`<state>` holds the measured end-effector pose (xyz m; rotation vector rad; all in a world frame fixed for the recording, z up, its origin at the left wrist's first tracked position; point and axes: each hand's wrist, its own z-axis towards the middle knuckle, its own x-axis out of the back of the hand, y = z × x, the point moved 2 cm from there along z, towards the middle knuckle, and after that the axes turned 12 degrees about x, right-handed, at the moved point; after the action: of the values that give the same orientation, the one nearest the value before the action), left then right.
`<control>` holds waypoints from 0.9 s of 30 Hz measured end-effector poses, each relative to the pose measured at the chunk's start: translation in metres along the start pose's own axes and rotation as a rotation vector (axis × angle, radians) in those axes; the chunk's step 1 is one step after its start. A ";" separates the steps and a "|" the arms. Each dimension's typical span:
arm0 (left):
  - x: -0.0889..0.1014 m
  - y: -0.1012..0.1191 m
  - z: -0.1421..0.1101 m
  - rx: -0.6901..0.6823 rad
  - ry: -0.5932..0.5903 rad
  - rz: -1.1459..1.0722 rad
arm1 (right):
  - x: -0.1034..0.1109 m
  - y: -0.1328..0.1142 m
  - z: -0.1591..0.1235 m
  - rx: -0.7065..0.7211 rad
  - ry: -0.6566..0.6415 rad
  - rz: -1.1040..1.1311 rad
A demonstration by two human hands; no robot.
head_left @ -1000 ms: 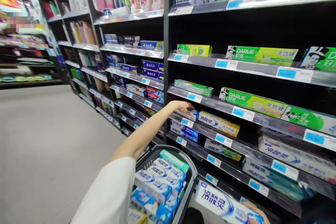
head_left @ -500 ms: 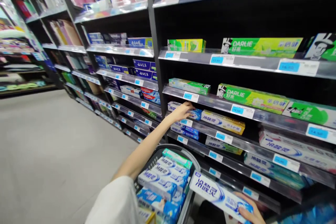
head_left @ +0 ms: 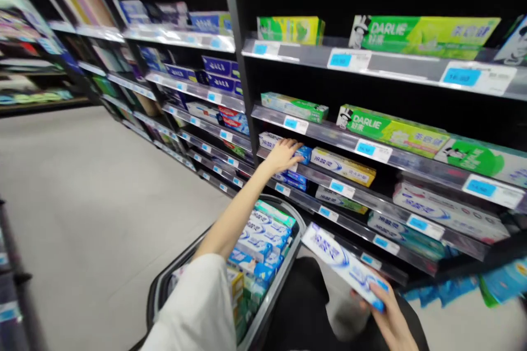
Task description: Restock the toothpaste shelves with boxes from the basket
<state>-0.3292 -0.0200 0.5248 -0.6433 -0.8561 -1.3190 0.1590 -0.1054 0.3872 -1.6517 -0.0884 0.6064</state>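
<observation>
In the head view my left hand point(head_left: 284, 154) reaches to a middle shelf and rests over a white and blue toothpaste box point(head_left: 269, 140). Its fingers are spread across the box front, and they hide part of it. Low on the right, my right hand point(head_left: 385, 304) grips another white and blue toothpaste box point(head_left: 341, 260) by its near end, tilted in front of the shelves. Beneath my left arm stands a grey shopping basket point(head_left: 284, 277) filled with several toothpaste boxes point(head_left: 263, 236).
Beside my left hand lies a yellow and white toothpaste box point(head_left: 343, 166). Green toothpaste boxes point(head_left: 391, 129) occupy the shelf above. A dark upright post point(head_left: 236, 38) divides the shelving. Grey floor point(head_left: 102, 197) extends to the left, and blue packets point(head_left: 453, 290) hang at lower right.
The view has tipped downward, showing more of the basket and my dark-clothed legs. My left hand stays at the same box, its fingers now flatter. My right hand still holds its box.
</observation>
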 end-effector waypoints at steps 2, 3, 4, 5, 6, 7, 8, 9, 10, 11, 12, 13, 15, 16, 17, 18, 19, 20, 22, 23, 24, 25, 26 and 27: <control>0.001 -0.004 -0.002 0.002 -0.032 -0.023 | -0.006 -0.008 0.009 -0.038 0.040 0.062; 0.001 -0.005 -0.002 0.003 -0.037 -0.019 | -0.008 -0.011 0.013 -0.035 0.035 0.083; 0.000 -0.006 -0.002 0.004 -0.037 -0.017 | -0.010 -0.014 0.016 -0.031 0.029 0.106; -0.001 -0.007 -0.002 0.006 -0.034 -0.015 | -0.012 -0.016 0.018 -0.023 0.032 0.134; -0.001 -0.007 -0.002 0.005 -0.030 -0.011 | -0.015 -0.018 0.019 -0.016 0.038 0.160; -0.002 -0.007 -0.002 0.002 -0.029 -0.006 | -0.017 -0.020 0.018 -0.011 0.043 0.183; -0.003 -0.006 -0.003 -0.003 -0.029 0.000 | -0.020 -0.022 0.018 -0.009 0.048 0.201; -0.004 -0.006 -0.003 -0.004 -0.028 0.008 | -0.022 -0.024 0.016 -0.010 0.050 0.215; -0.005 -0.006 -0.003 -0.004 -0.026 0.016 | -0.025 -0.027 0.015 -0.013 0.051 0.222; -0.006 -0.006 -0.003 -0.001 -0.021 0.022 | -0.028 -0.030 0.015 -0.019 0.053 0.223; -0.007 -0.007 -0.002 0.003 -0.015 0.025 | -0.031 -0.034 0.016 -0.025 0.056 0.219; -0.008 -0.008 -0.002 0.004 -0.010 0.024 | -0.034 -0.038 0.017 -0.030 0.061 0.209; -0.010 -0.010 0.000 -0.010 -0.013 0.007 | -0.040 -0.048 0.023 -0.030 0.067 0.172; -0.010 -0.010 0.000 -0.021 -0.021 -0.008 | -0.044 -0.055 0.028 -0.018 0.062 0.148; -0.010 -0.010 0.000 -0.033 -0.030 -0.027 | -0.048 -0.062 0.035 0.005 0.048 0.120; -0.010 -0.009 0.000 -0.040 -0.036 -0.046 | -0.054 -0.070 0.043 0.041 0.028 0.090; -0.009 -0.009 0.000 -0.041 -0.036 -0.062 | -0.061 -0.078 0.053 0.091 0.004 0.057; -0.009 -0.008 0.000 -0.039 -0.032 -0.075 | -0.068 -0.086 0.063 0.161 -0.016 0.015; -0.008 -0.006 -0.001 -0.030 -0.015 -0.088 | -0.085 -0.103 0.086 0.343 -0.037 -0.106; -0.008 -0.005 -0.002 -0.026 -0.006 -0.087 | -0.094 -0.110 0.098 0.444 -0.038 -0.185; -0.008 -0.004 -0.003 -0.024 0.003 -0.084 | -0.103 -0.116 0.109 0.541 -0.038 -0.271; -0.007 -0.002 -0.004 -0.022 0.011 -0.080 | -0.111 -0.121 0.121 0.623 -0.044 -0.350; -0.007 0.000 -0.005 -0.020 0.020 -0.075 | -0.118 -0.124 0.131 0.688 -0.054 -0.416; -0.006 0.002 -0.007 -0.017 0.029 -0.072 | -0.125 -0.126 0.141 0.740 -0.068 -0.466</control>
<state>-0.3263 -0.0219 0.5166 -0.6102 -0.8524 -1.3987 0.0263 -0.0042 0.5412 -0.8492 -0.2569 0.2790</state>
